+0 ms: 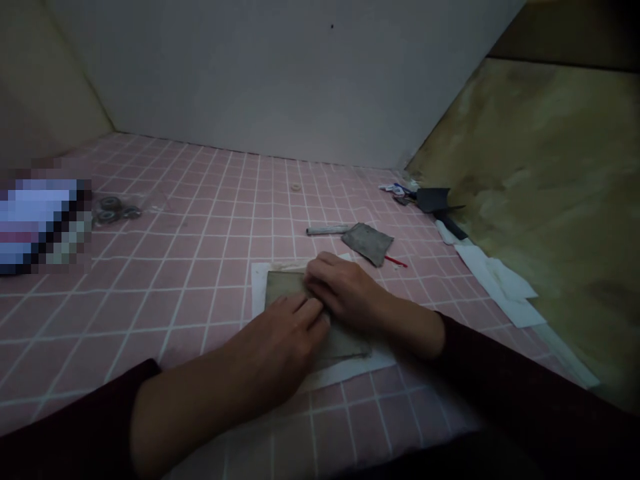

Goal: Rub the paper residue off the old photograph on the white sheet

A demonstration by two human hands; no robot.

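A flat grey-brown square piece [283, 283], perhaps cloth, lies on a white sheet of paper [259, 280] in front of me. My left hand [295, 327] rests over its middle, fingers bent and closed, tips hidden from view. Just beyond and to the right, my right hand [340, 283] is curled above the far part of the same piece, fingers pressed together. The two hands nearly meet. Whatever is pinched between the fingers is too dark and covered to make out.
Past my hands lie a grey cloth-like piece [367, 241], a pale tube [327, 230] and a thin red stick [397, 261]. Tape rolls [110, 209] sit at left near a blurred-out object [37, 223]. Dark tools [434, 200] and white papers [500, 283] line the right wall.
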